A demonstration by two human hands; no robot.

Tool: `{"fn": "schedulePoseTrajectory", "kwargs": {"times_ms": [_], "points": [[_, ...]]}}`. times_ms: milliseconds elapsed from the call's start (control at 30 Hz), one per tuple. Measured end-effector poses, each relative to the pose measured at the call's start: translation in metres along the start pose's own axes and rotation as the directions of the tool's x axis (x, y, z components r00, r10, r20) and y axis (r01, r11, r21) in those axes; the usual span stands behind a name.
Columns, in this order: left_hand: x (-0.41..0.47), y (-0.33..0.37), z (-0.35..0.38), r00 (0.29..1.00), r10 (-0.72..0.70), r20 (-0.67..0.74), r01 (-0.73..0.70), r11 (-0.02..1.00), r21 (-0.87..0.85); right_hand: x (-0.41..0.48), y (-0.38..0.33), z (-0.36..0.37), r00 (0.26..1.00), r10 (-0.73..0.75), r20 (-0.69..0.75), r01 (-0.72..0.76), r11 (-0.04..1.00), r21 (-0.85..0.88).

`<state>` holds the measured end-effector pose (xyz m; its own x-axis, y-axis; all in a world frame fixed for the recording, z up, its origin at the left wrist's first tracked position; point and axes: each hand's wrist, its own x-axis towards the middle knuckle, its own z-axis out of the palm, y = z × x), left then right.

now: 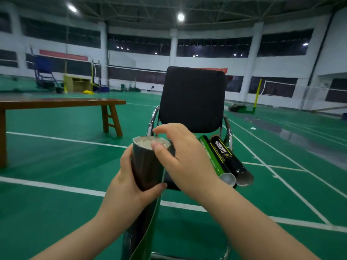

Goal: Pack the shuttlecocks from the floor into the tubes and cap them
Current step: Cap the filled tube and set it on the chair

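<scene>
Green court (56,162); L hand (127,186) grips tube (146,166), R hand (180,158) half-open, thumb on rim.

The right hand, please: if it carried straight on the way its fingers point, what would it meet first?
The right hand would probably meet the rim of the tube that the left hand grips; its thumb seems nearly there, depth unclear.

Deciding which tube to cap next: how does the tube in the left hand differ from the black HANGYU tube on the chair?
The held tube stands nearly upright, gripped by the left hand; the HANGYU tube lies on the chair seat. The held tube shows white feathers at its mouth; the HANGYU tube's near end looks empty. Both are dark and uncapped at the ends shown.
</scene>
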<state>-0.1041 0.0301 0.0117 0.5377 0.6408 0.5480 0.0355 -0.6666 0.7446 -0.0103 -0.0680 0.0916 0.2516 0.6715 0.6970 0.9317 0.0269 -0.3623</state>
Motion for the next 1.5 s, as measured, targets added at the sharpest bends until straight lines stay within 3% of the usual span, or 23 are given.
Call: {"fn": "schedulePoseTrajectory", "kwargs": {"times_ms": [467,633,833,1000,1100,1300,1500], "points": [[0.068,-0.091,0.055,0.988,-0.15,0.027,0.149,0.989,0.012,0.036,0.106,0.098,0.968,0.241,0.065,-0.25,0.94,0.231],[0.088,-0.133,0.072,0.982,-0.187,0.029,0.185,0.982,0.046,0.048,0.159,0.139,0.94,0.338,0.044,-0.338,0.912,0.233],[0.098,-0.165,0.084,0.981,-0.193,0.033,0.19,0.978,0.087,0.06,0.221,0.177,0.875,0.482,0.036,-0.482,0.876,-0.021],[0.104,-0.179,0.089,0.978,-0.207,0.037,0.202,0.972,0.117,0.078,0.249,0.201,0.777,0.613,0.146,-0.543,0.769,-0.338],[0.108,-0.181,0.092,0.977,-0.212,0.031,0.207,0.972,0.112,0.087,0.262,0.209,0.72,0.667,0.19,-0.55,0.716,-0.429],[0.109,-0.183,0.094,0.978,-0.206,0.012,0.204,0.975,0.083,0.086,0.267,0.212,0.815,0.577,0.061,-0.499,0.751,-0.433],[0.105,-0.178,0.091,0.98,-0.199,0.017,0.197,0.977,0.078,0.087,0.262,0.194,0.878,0.459,-0.139,-0.477,0.863,-0.164]]}}
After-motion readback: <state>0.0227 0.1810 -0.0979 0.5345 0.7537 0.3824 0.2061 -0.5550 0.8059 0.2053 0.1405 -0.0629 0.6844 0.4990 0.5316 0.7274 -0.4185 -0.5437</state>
